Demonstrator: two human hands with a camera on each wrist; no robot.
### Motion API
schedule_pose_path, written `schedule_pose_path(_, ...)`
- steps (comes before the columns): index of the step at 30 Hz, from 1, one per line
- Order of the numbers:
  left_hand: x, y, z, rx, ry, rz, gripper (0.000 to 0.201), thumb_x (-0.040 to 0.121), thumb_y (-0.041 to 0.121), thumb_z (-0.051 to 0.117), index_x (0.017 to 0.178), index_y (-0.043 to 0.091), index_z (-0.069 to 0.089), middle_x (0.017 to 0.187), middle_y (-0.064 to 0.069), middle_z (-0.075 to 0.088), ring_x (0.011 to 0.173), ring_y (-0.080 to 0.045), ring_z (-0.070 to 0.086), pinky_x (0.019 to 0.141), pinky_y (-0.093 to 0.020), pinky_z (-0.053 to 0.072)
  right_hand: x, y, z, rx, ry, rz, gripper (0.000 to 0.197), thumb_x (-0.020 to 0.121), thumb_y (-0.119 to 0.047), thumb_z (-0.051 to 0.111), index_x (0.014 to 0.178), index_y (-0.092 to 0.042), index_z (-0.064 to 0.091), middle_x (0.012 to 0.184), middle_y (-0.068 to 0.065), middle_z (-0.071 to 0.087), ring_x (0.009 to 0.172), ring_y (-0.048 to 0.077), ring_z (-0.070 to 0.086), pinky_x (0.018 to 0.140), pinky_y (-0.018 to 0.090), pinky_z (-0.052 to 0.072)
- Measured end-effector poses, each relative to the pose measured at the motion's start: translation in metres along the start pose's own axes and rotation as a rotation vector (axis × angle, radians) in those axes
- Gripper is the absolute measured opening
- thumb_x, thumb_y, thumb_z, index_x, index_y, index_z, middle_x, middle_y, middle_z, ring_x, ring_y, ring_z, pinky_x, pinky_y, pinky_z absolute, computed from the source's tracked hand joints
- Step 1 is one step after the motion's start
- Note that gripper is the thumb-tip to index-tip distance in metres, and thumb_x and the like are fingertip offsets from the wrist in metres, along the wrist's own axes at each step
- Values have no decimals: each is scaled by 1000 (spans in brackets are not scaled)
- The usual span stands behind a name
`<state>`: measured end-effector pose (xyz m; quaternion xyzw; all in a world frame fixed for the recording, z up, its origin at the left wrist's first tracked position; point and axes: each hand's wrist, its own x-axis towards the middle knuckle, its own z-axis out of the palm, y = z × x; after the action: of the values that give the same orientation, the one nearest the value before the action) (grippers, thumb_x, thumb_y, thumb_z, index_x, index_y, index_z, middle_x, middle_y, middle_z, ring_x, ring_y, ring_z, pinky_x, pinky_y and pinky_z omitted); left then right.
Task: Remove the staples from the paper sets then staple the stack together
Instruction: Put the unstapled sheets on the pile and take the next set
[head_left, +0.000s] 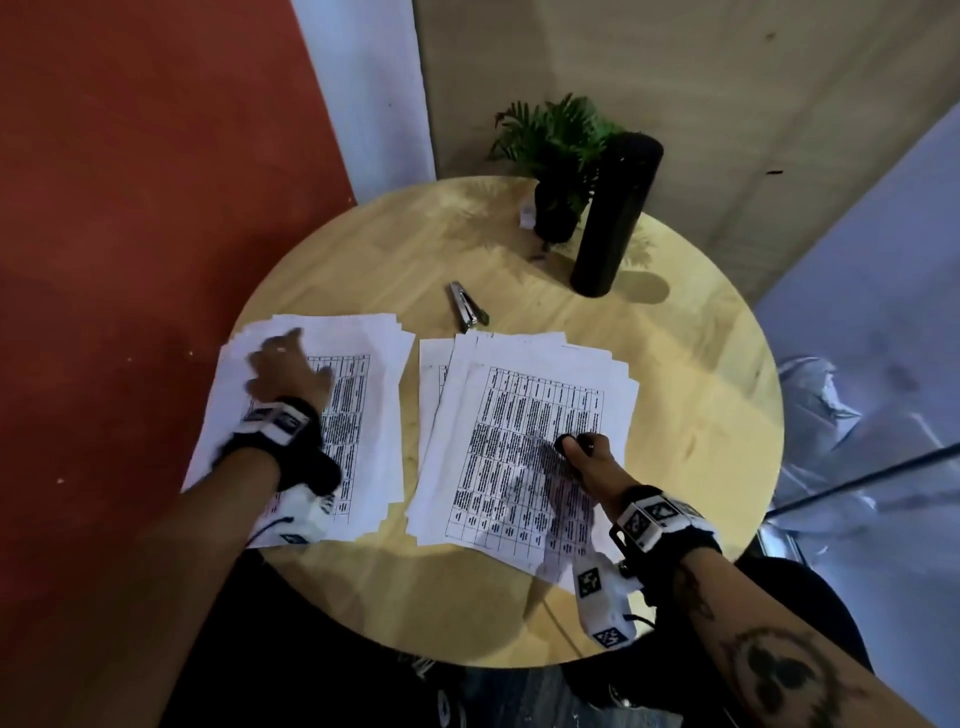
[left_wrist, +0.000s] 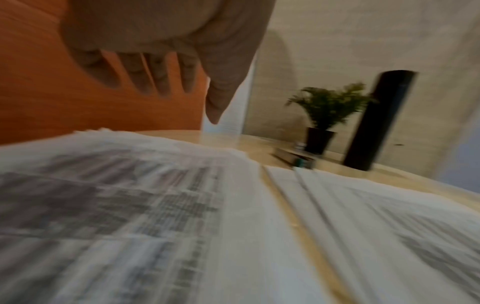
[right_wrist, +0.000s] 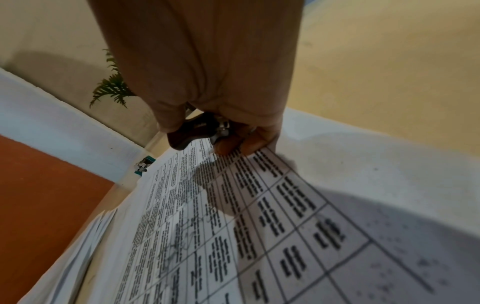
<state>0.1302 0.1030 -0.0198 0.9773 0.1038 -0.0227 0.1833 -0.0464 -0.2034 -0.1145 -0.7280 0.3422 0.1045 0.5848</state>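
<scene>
Your left hand (head_left: 283, 371) lies on the left pile (head_left: 363, 415) of printed sheets, near its far left corner. In the left wrist view the fingers (left_wrist: 161, 78) are spread and relaxed above the paper, so this grip is open and holds nothing. I think it is there to steady the pile or to feel for the next stapled corner.

The stapler (head_left: 466, 312) waits on the counter (head_left: 675, 395), just beyond the gap between the two piles and apart from both hands. This fits a task where stapling comes last.

The right pile (head_left: 519, 441) is fanned loosely, so its sheets look already loose, though no staple can be seen at this size. Your right hand (head_left: 587, 457) rests on its right part, and its grip is closed around a small dark staple remover (right_wrist: 189, 131) with metal claws. The fingertips (right_wrist: 233, 146) touch the top sheet. Probably you keep the tool ready for the next set.

The counter is a round top of light wood. At its far side stand a small plant (head_left: 558, 156) in a dark pot and a tall black cylinder (head_left: 615, 213), just beside each other. Behind the counter are a red wall on the left and pale panels at the far side.
</scene>
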Motion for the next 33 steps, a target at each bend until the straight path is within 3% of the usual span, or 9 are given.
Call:
schedule_pose_path(4,-41,54,47,-70,-254,182,41,85,22,63,124,15,54,129,-16,52,122,-34,45,99,-42,42,2,0,0,-3,0,-5,52,94,-37,48,131,-4,31,86,0,43,68,10,40,59,24,34)
schedule_pose_path(8,-66,85,84,-54,-513,161,65,80,39,70,133,10,46,140,-18,43,127,-33,46,105,-40,40,4,1,0,-7,-4,0,54,93,-40,49,130,-5,31,79,-5,38,66,9,38,58,24,32)
schedule_pose_path(13,-78,98,101,68,-474,147,83,73,47,75,132,5,36,136,-17,43,125,-35,44,99,-43,42,5,4,0,-2,-9,-20,56,92,-40,49,131,-4,31,82,-4,41,67,9,39,57,24,31)
schedule_pose_path(16,-72,104,102,84,-590,169,89,66,49,80,129,3,36,129,-16,49,117,-33,52,93,-42,47,4,3,0,-10,-23,-45,54,93,-37,48,131,-4,29,102,9,44,87,21,44,69,29,36)
schedule_pose_path(20,-60,111,99,11,-657,129,85,68,50,79,125,-4,48,120,-22,60,104,-33,62,80,-36,50,3,-1,-1,-16,-52,-66,52,94,-35,48,130,-2,30,109,11,43,96,22,43,83,35,38)
schedule_pose_path(25,-44,125,101,-291,-684,-29,103,70,52,75,139,-11,29,142,-30,38,123,-42,48,98,-41,43,-2,-3,-4,2,-74,-71,50,95,-36,47,128,-2,32,100,7,44,90,20,43,77,30,36)
schedule_pose_path(28,-40,121,103,-275,-709,-67,85,84,45,65,144,-2,29,150,-19,33,133,-34,39,104,-34,34,-5,-5,-5,19,-77,-78,46,96,-31,46,127,-1,32,103,8,42,92,19,42,80,31,37)
schedule_pose_path(31,-41,113,107,-274,-669,-27,70,82,30,72,137,0,43,145,-16,43,130,-31,44,106,-35,37,-10,-8,-5,33,-75,-92,44,96,-28,46,126,1,33,105,8,40,95,17,41,83,34,39)
schedule_pose_path(33,-46,109,105,-300,-610,12,62,81,27,74,131,-1,51,139,-15,50,127,-31,48,106,-38,39,-10,-9,-5,20,-77,-79,42,96,-29,47,125,0,35,102,8,42,91,18,43,77,29,38)
